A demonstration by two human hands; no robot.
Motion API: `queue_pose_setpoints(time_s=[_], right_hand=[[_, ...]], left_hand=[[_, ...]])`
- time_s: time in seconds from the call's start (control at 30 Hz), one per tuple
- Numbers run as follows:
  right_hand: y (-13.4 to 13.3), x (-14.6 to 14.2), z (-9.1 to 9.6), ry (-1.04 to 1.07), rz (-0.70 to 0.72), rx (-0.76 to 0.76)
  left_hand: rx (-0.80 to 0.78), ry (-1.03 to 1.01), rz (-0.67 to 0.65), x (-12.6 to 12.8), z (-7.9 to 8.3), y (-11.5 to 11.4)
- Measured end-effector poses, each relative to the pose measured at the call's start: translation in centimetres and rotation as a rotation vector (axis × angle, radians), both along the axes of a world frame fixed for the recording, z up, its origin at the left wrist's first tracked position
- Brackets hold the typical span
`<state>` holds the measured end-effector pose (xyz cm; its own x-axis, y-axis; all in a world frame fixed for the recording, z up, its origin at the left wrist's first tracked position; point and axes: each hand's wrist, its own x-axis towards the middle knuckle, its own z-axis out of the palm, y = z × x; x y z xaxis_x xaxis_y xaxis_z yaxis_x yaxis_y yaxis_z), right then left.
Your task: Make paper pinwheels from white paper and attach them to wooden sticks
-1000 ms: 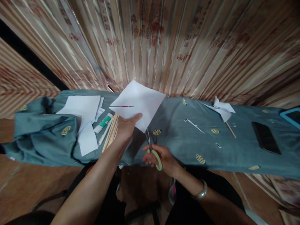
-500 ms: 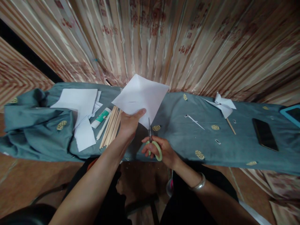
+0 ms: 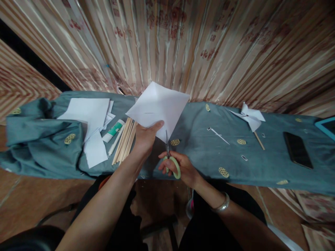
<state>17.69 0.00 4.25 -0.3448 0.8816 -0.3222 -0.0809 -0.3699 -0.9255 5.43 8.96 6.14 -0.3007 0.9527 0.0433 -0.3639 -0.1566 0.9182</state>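
Observation:
A square of white paper [image 3: 159, 101] is held up over the cloth, one corner pointing toward me. My left hand [image 3: 147, 136] grips its lower left edge, thumb lying on top and the other fingers hidden underneath. A short dark line shows on the paper. My right hand [image 3: 179, 165] has its fingers in the pale green handles of a pair of scissors [image 3: 176, 168]. The blades point away from me and sit at the paper's near corner. To the left of the paper lie several wooden sticks [image 3: 125, 141].
A glue stick [image 3: 113, 130] and white paper sheets [image 3: 90, 109] lie on the left of the green cloth [image 3: 199, 153]. On the right are a paper pinwheel [image 3: 251, 116] on a stick, a black phone [image 3: 297, 150] and a blue-edged device [image 3: 327, 125]. A pleated curtain [image 3: 167, 45] hangs behind.
The whole view has shifted very slightly. Both hands, the paper and the scissors keep almost the same position relative to one another.

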Motion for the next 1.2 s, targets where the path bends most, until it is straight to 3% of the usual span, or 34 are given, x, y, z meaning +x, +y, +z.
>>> queue_pose_setpoints(time_s=[1.2], right_hand=[[-0.05,-0.38,0.07,0.025,-0.053,-0.014]], left_hand=[[-0.005,0.020,-0.007,-0.08,-0.35,0.09]])
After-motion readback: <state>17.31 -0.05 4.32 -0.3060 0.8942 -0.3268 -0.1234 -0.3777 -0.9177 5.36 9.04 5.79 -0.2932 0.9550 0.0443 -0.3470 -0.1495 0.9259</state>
